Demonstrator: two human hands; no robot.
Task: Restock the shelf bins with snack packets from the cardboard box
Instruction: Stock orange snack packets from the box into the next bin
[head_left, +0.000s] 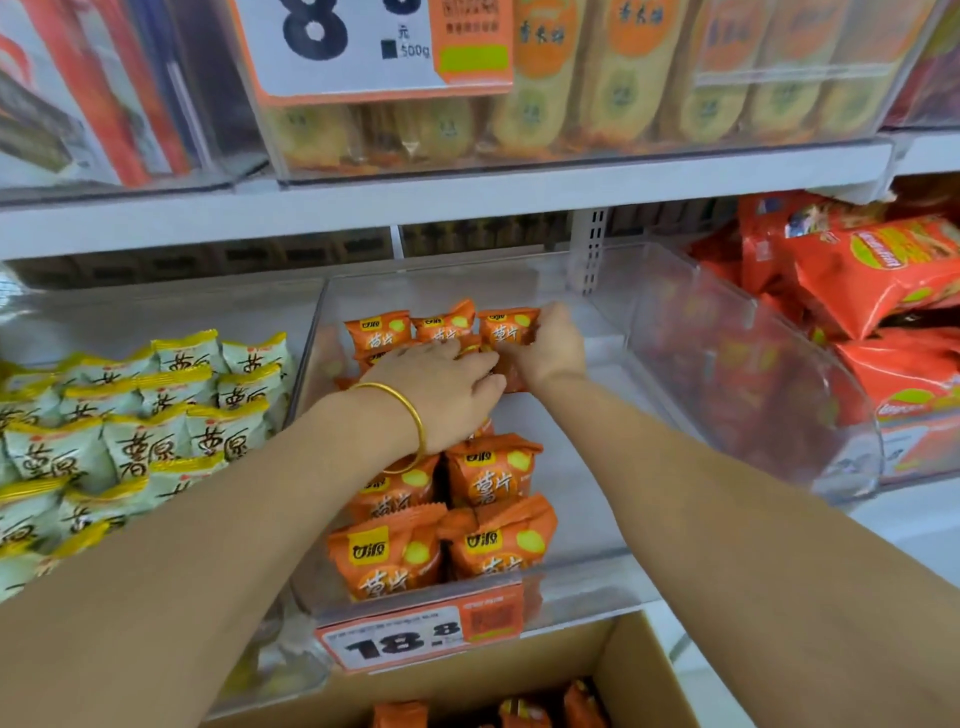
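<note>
At the back of the clear shelf bin, the right hand has its grip curled round an orange snack packet, while the left hand rests among neighbouring packets, its grip unclear; the cardboard box sits below.

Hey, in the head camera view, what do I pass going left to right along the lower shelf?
Pale green and yellow snack packets → clear plastic bin of orange snack packets, left hand then right hand reaching inside → red snack bags.
</note>
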